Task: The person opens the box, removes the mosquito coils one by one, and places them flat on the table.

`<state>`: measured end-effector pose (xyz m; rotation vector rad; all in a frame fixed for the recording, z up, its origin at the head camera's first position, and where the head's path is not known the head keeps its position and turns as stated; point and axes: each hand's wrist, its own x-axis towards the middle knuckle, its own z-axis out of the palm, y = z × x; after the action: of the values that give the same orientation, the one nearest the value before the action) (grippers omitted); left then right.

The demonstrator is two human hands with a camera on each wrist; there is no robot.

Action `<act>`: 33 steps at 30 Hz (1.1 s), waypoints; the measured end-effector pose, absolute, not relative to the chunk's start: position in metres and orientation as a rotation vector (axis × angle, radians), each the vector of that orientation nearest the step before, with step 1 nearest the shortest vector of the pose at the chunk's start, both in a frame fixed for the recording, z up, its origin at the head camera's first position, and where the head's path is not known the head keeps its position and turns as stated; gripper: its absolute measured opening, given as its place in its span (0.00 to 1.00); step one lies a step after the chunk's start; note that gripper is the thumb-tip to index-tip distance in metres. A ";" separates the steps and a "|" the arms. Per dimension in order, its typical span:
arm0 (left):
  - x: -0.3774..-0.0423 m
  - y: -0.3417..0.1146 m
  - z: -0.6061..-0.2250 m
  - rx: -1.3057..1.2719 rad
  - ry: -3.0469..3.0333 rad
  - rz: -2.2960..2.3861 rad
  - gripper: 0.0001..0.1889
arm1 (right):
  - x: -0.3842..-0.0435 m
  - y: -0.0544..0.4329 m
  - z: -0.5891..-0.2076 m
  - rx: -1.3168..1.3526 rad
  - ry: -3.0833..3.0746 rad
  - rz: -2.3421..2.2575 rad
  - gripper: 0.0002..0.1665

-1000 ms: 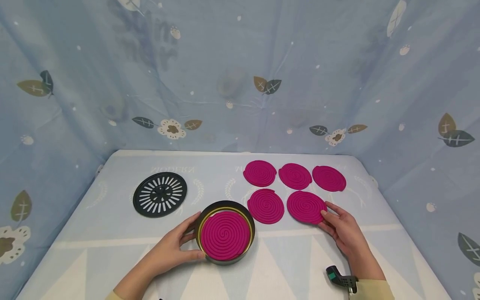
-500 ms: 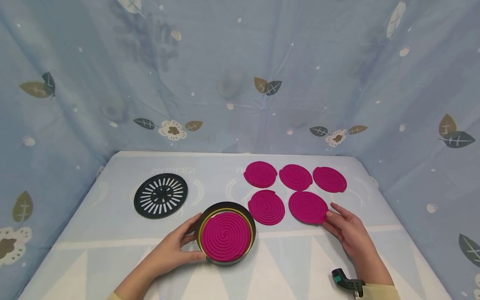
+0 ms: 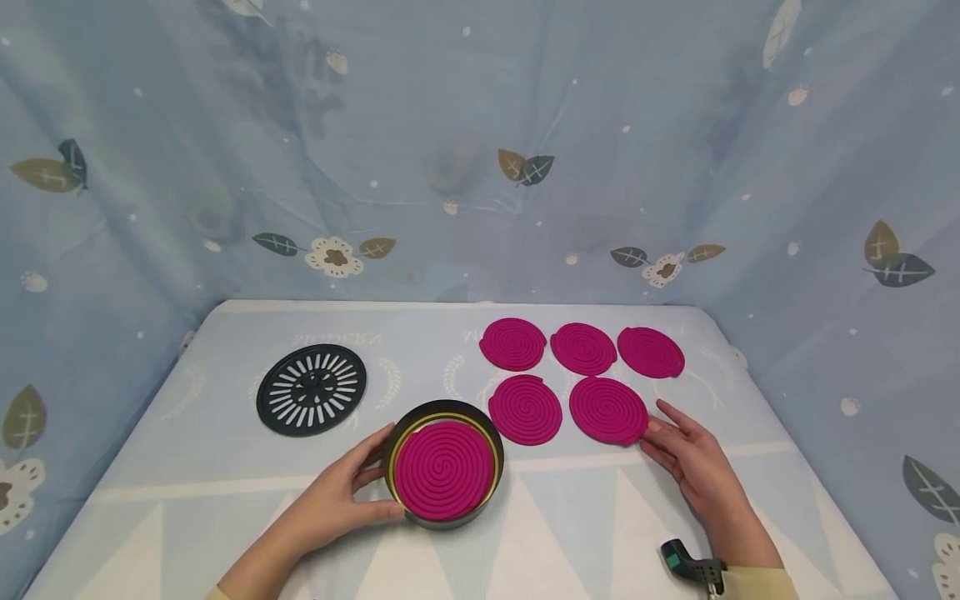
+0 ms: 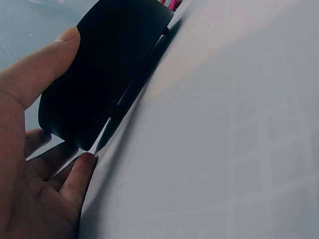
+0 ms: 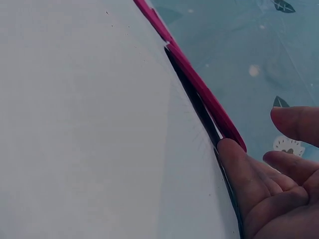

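Note:
On the left, my left hand (image 3: 345, 492) grips the side of a round dark tin (image 3: 386, 467) with a yellow inner ring. A magenta mosquito coil (image 3: 444, 468) lies in it. In the left wrist view, the thumb presses the black wall (image 4: 109, 59) while the fingers reach round the far side. My right hand (image 3: 697, 467) touches the near right edge of another mosquito coil (image 3: 608, 410). That edge sits slightly above the table in the right wrist view, with a fingertip (image 5: 232, 149) against it. The thumb there appears apart from the coil (image 5: 209, 97).
A black slotted lid (image 3: 311, 390) lies flat at the left. More magenta coils lie behind and beside the touched one: a near coil (image 3: 525, 409), then a back row with a left coil (image 3: 513, 343), a middle coil (image 3: 583, 348) and a right coil (image 3: 651, 352). Patterned fabric (image 3: 450, 125) hangs behind the table.
The right hand has shifted slightly right, and its thumb has slid from the coil's top to its edge. The left hand and tin keep their hold; the view has shifted a little.

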<state>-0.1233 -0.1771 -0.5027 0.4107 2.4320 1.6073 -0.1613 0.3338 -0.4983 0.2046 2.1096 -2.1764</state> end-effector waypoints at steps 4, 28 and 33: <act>-0.123 -0.177 -0.501 0.412 2.430 1.610 0.58 | -0.162 0.336 -0.500 0.210 2.109 -2.199 0.47; -0.123 -0.176 -0.501 0.387 2.432 1.604 0.58 | -0.157 0.344 -0.499 0.184 2.088 -2.260 0.43; -0.123 -0.176 -0.502 0.393 2.434 1.609 0.58 | -0.157 0.344 -0.498 0.196 2.100 -2.258 0.43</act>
<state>-0.1230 -0.1758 -0.5018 0.3934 2.4345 1.6093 -0.1570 0.3436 -0.4981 0.1961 2.1001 -2.2577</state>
